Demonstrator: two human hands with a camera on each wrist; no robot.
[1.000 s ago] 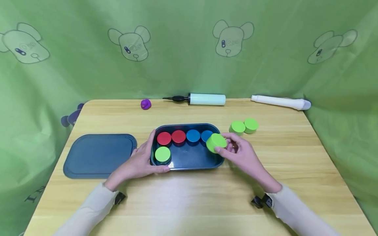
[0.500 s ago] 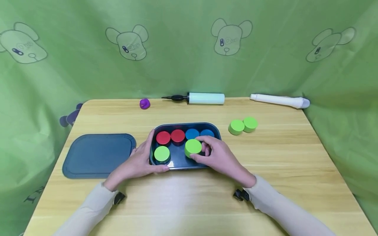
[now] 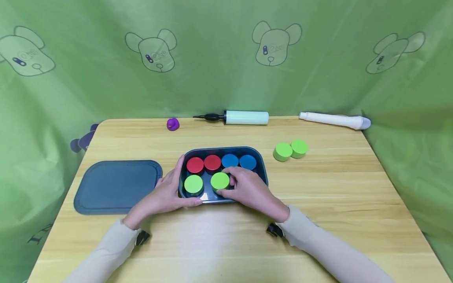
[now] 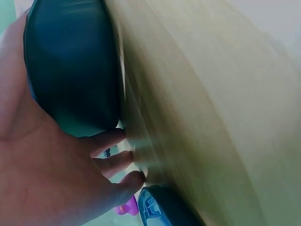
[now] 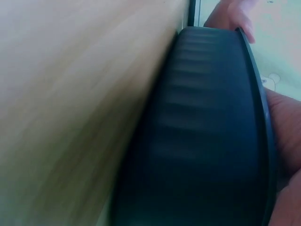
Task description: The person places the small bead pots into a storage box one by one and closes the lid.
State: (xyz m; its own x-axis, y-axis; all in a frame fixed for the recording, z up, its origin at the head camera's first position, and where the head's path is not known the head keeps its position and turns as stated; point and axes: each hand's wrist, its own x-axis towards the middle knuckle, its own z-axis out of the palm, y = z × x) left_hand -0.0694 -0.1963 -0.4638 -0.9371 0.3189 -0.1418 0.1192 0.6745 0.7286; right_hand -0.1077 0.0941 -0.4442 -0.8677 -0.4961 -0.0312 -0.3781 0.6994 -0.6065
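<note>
A dark blue rounded box (image 3: 262,169) stands on the wooden table. Along its back row are two red cylinders (image 3: 203,164) and two blue cylinders (image 3: 238,161). A green cylinder (image 3: 194,184) sits at its front left. My left hand (image 3: 168,193) grips the box's left end, thumb along the front wall and fingers along the left side. Between its thumb and fingers, my right hand (image 3: 249,192) pinches another green cylinder (image 3: 220,181) in the front half, right of the first. Whether this cylinder touches the bottom is hidden. The right wrist view shows the box's outer wall (image 5: 202,122).
A matching dark lid (image 3: 118,188) lies left of the box. Two green cylinders (image 3: 291,150) stand at the back right. Along the far edge are a purple rubber duck (image 3: 172,124), a hand pump (image 3: 244,117) and a white stick-like object (image 3: 334,120). Green cloth (image 3: 216,78) hangs behind.
My right hand has carried its green cylinder leftward from the box's right end, then lower into the front row, beside the other green one. The left hand keeps its hold on the box.
</note>
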